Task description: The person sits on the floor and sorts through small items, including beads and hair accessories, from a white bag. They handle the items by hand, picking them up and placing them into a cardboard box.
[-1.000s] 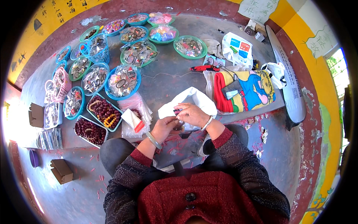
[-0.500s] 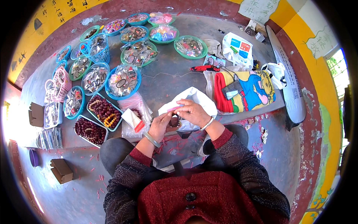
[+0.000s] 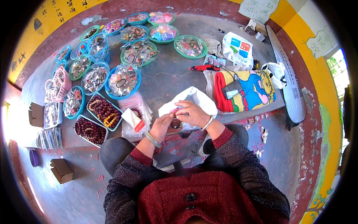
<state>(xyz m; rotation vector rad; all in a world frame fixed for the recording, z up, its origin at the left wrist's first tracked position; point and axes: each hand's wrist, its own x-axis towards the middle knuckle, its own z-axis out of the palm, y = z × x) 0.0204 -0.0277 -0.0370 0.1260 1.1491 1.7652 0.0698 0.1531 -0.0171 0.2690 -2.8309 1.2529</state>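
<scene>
closely examined: fingertips of both hands meeting over the lap, pinched narrow on something small and pinkish, too small to identify; possibly a thread end or a bead. left hand (image 3: 161, 125) raised from below, thumb and forefinger closed toward the right; pale bangle (image 3: 152, 139) on its wrist. right hand (image 3: 191, 113) arched over from above, fingers curled down onto the same spot; light bangle (image 3: 207, 123) on that wrist. dark round object, perhaps a bead bracelet (image 3: 175, 124), just beneath the hands, partly covered. white plastic bag (image 3: 194, 98) spread directly behind and under the hands, touching them.

judged step: fine assembly or threading of a small piece, mid-way, both hands engaged. next move judged to call for a steady pinch and close alignment of the two fingertips; a slip would likely drop the piece into the lap or the bag.

further out: small clear packet with red edge (image 3: 134, 119) near the left hand; rectangular trays of dark red beads (image 3: 104, 111) beyond it; blue and green round baskets (image 3: 123, 80) of packeted trinkets farther off; folded colourful cloth (image 3: 246, 89) to the right; grey concrete ledge (image 3: 167, 74) bearing all.
</scene>
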